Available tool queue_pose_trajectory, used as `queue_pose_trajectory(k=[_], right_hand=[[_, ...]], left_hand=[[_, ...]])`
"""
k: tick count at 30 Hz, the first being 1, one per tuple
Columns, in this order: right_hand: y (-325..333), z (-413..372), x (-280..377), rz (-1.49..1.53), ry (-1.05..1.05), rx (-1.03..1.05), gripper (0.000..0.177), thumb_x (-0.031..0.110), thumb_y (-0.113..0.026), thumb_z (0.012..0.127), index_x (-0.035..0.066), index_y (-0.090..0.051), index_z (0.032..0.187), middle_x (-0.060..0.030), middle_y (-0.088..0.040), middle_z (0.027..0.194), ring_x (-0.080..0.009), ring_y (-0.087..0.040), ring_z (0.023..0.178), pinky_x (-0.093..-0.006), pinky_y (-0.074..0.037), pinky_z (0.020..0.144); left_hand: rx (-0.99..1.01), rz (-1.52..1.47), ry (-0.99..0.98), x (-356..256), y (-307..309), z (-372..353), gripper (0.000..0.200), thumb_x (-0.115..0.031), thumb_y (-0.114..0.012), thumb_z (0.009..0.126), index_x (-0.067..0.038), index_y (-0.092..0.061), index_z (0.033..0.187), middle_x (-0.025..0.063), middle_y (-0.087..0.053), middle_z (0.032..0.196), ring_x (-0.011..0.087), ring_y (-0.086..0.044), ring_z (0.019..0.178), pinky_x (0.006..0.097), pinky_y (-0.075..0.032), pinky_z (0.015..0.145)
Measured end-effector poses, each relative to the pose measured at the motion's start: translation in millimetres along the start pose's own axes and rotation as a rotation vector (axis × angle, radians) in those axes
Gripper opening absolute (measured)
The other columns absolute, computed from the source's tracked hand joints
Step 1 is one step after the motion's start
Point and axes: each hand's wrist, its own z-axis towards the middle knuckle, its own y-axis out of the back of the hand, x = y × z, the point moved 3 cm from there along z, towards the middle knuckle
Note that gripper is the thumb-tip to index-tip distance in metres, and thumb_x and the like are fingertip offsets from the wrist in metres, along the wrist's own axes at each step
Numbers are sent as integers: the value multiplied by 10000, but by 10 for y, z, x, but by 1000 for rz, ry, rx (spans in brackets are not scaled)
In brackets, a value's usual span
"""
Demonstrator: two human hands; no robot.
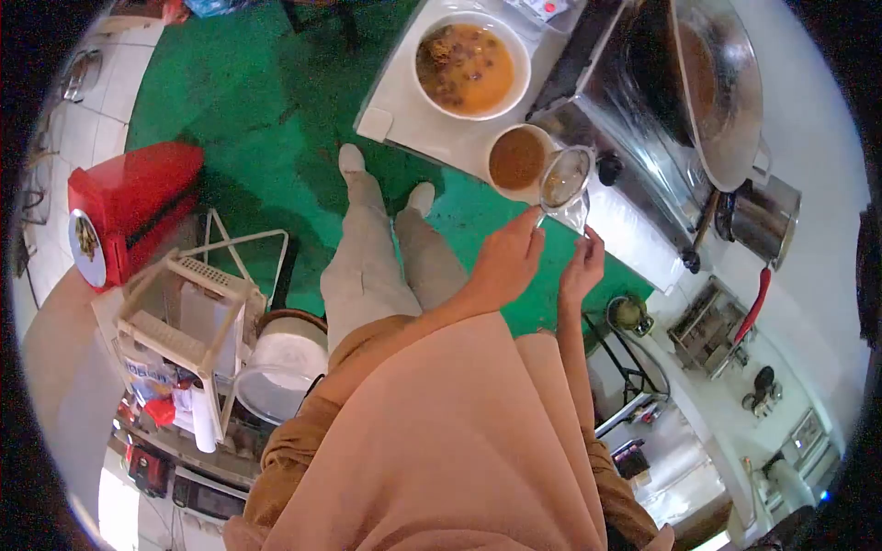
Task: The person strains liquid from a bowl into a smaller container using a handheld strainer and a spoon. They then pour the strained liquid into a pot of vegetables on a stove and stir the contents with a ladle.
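My left hand (507,260) is closed around the handle of a small mesh strainer (565,176). The strainer's round head is held over the table edge, beside a white tub of brown liquid (516,158). Under the strainer hangs a clear plastic bag (575,215), and my right hand (582,266) pinches its lower edge with the fingertips. Behind the tub stands a larger white bowl (465,66) of orange-brown broth with dark bits floating in it.
A big metal wok (721,92) sits on the stove at the right, with a steel pot (764,219) nearby. To the left are a red bin-like container (138,211), a beige plastic rack (188,312) and a white bucket (288,354). The floor (248,92) is green.
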Motion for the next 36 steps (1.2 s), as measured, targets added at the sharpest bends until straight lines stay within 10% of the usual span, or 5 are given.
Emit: queue_pose_trajectory(k=[12,27,36], right_hand=[[-364,355,-68,-553,444,13,167,60,-574,819,12,-590,978,-154,-555,885,-336,-509,857,-420,-418,779],[28,296,1350,-85,424,-288,209,119,-577,896,-6,-620,1058,-81,-581,906,-166,-528,796,-286,-444,740],[-996,937,2403,-286,744,295,271,101,-572,835,-11,-544,1080,-211,-605,1011,-353,-610,898,-432,-493,792]], left_hand=[[65,-97,17,-34,-90,-133,332,-128,-460,915,30,-462,1206,269,-587,948,417,-593,855,454,-475,729],[89,-103,125,213,129,-100,304,-116,-448,916,31,-500,1176,263,-588,1020,418,-581,900,458,-468,776],[152,-144,254,235,172,-62,294,-123,-455,909,-3,-519,1169,239,-605,889,406,-594,797,477,-462,708]])
